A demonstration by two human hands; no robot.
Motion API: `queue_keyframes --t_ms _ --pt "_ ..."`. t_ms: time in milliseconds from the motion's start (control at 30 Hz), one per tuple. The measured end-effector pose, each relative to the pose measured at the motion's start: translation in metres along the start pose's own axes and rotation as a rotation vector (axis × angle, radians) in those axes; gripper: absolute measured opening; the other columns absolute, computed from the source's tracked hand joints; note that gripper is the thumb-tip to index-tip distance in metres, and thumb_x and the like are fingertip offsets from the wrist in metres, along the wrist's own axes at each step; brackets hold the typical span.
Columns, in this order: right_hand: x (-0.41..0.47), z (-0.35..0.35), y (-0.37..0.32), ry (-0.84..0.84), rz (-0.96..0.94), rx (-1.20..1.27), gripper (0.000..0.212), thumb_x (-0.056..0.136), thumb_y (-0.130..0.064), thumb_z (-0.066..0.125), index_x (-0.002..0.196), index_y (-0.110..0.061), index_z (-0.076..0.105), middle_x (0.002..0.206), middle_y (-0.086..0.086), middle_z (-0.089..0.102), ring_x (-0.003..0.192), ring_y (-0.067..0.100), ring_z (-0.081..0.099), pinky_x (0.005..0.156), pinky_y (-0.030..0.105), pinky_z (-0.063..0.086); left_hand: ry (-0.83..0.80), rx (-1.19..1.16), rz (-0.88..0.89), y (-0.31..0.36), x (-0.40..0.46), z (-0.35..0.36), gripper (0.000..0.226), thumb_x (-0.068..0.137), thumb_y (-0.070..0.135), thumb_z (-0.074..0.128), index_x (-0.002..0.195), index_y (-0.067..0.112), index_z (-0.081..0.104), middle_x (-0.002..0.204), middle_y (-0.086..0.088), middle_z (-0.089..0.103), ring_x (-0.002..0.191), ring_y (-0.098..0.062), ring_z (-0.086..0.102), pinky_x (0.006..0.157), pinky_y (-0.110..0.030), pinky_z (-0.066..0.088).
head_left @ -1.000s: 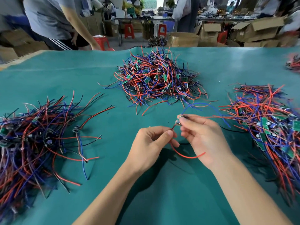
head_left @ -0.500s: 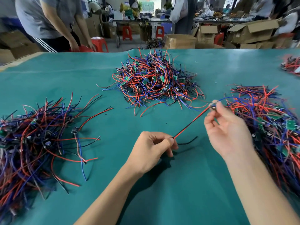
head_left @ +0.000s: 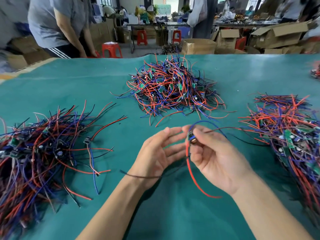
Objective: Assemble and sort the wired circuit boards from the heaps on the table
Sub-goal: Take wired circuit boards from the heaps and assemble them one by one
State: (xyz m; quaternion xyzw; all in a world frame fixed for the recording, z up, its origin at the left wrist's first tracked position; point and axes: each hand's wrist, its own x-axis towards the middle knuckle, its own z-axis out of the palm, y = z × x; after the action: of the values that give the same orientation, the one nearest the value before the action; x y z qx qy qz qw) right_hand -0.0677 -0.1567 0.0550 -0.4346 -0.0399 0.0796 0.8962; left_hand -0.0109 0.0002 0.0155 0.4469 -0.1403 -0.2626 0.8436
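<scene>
The right hand (head_left: 214, 158) is pinching a small circuit board (head_left: 191, 137) raised above the desk (head_left: 69, 80), wires dangling free; beside the board, the left hand (head_left: 155, 153) is waiting, grip released.

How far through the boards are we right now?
Done: a left heap of wired boards lies roughly combed. In hand: the right hand pinches one small board with red, blue and black wires; the left hand is open beside it. Left: the tangled middle heap and right heap.
</scene>
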Motion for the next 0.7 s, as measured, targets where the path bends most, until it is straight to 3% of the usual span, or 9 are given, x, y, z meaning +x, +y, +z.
queue_keyframes --t_ms 133,200,267,367,433,533,700 --pt "0.005 -0.005 0.012 0.307 -0.107 -0.489 0.017 0.074 -0.018 0.083 0.082 -0.007 0.074 0.069 0.012 0.068 0.050 0.017 0.062 0.042 0.024 0.049 -0.197 0.102 -0.130 -0.006 -0.006 0.009 0.040 0.104 0.036 0.046 0.125 0.006 0.064 0.087 -0.004 0.057 0.087 -0.015 0.064 0.090 -0.036 0.055" --pt "0.006 -0.011 0.016 0.381 -0.125 -0.629 0.009 0.083 -0.012 0.080 0.081 -0.006 0.073 0.061 0.011 0.064 0.048 0.020 0.058 0.039 0.024 0.045 -0.205 0.194 -0.128 -0.006 -0.008 0.011 0.031 0.105 0.030 0.046 0.106 0.007 0.067 0.086 -0.007 0.055 0.084 -0.015 0.062 0.079 -0.028 0.057" --pt "0.007 -0.016 0.016 0.427 -0.134 -0.715 0.011 0.083 -0.014 0.080 0.075 -0.009 0.075 0.052 0.008 0.059 0.043 0.018 0.052 0.039 0.022 0.041 -0.184 0.295 -0.110 -0.005 -0.010 0.010 0.027 0.104 0.026 0.049 0.100 0.005 0.064 0.090 -0.012 0.063 0.080 -0.014 0.062 0.059 -0.018 0.049" --pt "0.007 -0.022 0.008 0.407 -0.130 -0.697 0.011 0.076 -0.015 0.085 0.072 -0.009 0.077 0.051 0.006 0.057 0.043 0.014 0.050 0.040 0.019 0.039 -0.107 0.388 -0.055 -0.008 -0.011 0.008 0.023 0.100 0.022 0.055 0.092 0.004 0.068 0.084 -0.008 0.066 0.059 -0.008 0.049 0.044 -0.015 0.030" --pt "0.006 -0.025 0.003 0.339 -0.082 -0.612 0.020 0.064 -0.024 0.088 0.073 -0.009 0.079 0.057 0.007 0.062 0.050 0.013 0.058 0.045 0.018 0.044 -0.101 0.423 -0.058 -0.008 -0.011 0.008 0.025 0.100 0.026 0.059 0.084 0.008 0.066 0.072 -0.004 0.060 0.052 -0.008 0.040 0.045 -0.018 0.024" --pt "0.005 -0.030 -0.002 0.306 -0.046 -0.515 0.031 0.054 -0.030 0.087 0.075 -0.009 0.079 0.062 0.011 0.065 0.056 0.018 0.066 0.053 0.018 0.052 -0.098 0.445 -0.071 -0.005 -0.011 0.010 0.028 0.098 0.029 0.053 0.080 0.014 0.068 0.071 -0.008 0.051 0.049 -0.013 0.030 0.048 -0.028 0.014" --pt "0.003 -0.041 -0.012 0.391 -0.093 -0.559 0.006 0.073 -0.008 0.083 0.072 -0.006 0.078 0.065 0.012 0.068 0.056 0.016 0.067 0.054 0.019 0.053 -0.103 0.475 -0.088 -0.006 -0.012 0.014 0.030 0.092 0.029 0.047 0.078 0.014 0.069 0.061 0.003 0.019 0.050 -0.015 0.012 0.044 -0.024 0.012"
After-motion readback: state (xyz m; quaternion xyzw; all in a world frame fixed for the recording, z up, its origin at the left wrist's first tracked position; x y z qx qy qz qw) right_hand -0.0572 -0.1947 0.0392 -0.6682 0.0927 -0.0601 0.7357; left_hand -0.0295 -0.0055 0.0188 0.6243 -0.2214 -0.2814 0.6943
